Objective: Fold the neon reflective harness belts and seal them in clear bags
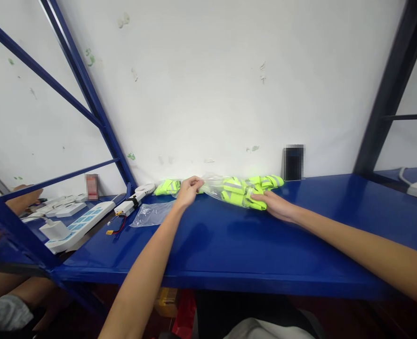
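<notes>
A neon-yellow reflective vest with silver stripes is bunched up, partly inside a clear plastic bag. My left hand is closed, pinching the left end of this bag. My right hand grips the vest at its right end, thumb on top. Behind the hands, along the wall, lie more folded neon-yellow vests, one at the left and one at the right. A second clear plastic bag lies flat left of my left forearm.
A white handheld fan and a battery pack with wires lie at the left. A white power strip with a plugged-in adapter sits beyond the blue rack post. A dark, blurred-out object leans on the wall. Another person's arm shows at far left.
</notes>
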`<state>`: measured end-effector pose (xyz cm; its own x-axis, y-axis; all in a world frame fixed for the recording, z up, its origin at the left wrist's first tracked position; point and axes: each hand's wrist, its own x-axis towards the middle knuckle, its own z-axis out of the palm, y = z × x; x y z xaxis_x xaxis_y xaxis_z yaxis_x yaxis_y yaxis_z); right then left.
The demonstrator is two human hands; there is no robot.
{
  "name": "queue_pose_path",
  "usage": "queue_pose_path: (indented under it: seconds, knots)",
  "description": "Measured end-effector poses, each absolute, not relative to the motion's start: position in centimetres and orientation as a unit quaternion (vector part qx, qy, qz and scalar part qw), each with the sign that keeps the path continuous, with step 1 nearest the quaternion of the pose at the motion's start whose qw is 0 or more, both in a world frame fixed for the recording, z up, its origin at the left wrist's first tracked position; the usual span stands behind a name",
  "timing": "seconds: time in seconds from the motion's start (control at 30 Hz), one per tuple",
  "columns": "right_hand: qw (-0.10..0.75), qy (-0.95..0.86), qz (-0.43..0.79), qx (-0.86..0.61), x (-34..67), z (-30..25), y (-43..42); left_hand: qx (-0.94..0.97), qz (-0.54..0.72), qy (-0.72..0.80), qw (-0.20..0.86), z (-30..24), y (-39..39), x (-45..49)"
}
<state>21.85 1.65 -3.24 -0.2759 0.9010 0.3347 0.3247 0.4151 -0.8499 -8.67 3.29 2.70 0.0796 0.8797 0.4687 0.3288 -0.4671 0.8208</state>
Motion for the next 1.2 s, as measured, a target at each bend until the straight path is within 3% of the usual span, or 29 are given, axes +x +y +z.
queue_pose_path:
  seconds: [0.2, 0.33, 0.53, 0.77, 0.87, 1.0, 1.1, 1.2]
  knots:
    - [0.409, -0.645, 0.549, -0.34, 20.3, -1.7, -0.1, 0.633, 0.549, 0.498, 0.222, 6.0, 1.3, -13.5]
    - [0.445, -0.621, 0.53, -0.369, 21.8, -1.8, -0.3, 0.475, 0.689, 0.493, 0.236, 7.0, -0.7, -18.3]
    - [0.366, -0.666, 0.339, -0.554, 26.9, -3.4, 0.7, 0.404, 0.691, 0.53, 0.28, 7.1, -5.0, -24.4]
    - [0.345, -0.698, 0.411, -0.475, 27.3, -3.0, 0.9, 0.398, 0.622, 0.599, 0.309, 3.6, -6.3, -25.0]
    - [0.344, -0.695, 0.381, -0.503, 27.0, -2.4, 0.4, 0.441, 0.53, 0.695, 0.204, 2.4, -6.1, -25.7]
    - [0.32, -0.712, 0.369, -0.504, 27.6, -0.9, -0.6, 0.494, 0.394, 0.773, -0.053, 2.3, -5.7, -26.4]
    - [0.306, -0.72, 0.364, -0.506, 29.1, 0.1, -1.1, 0.547, 0.373, 0.73, -0.173, 3.1, -5.2, -24.7]
    - [0.311, -0.702, 0.36, -0.529, 31.0, 0.3, -1.1, 0.647, 0.355, 0.638, -0.222, 4.0, -4.4, -20.0]
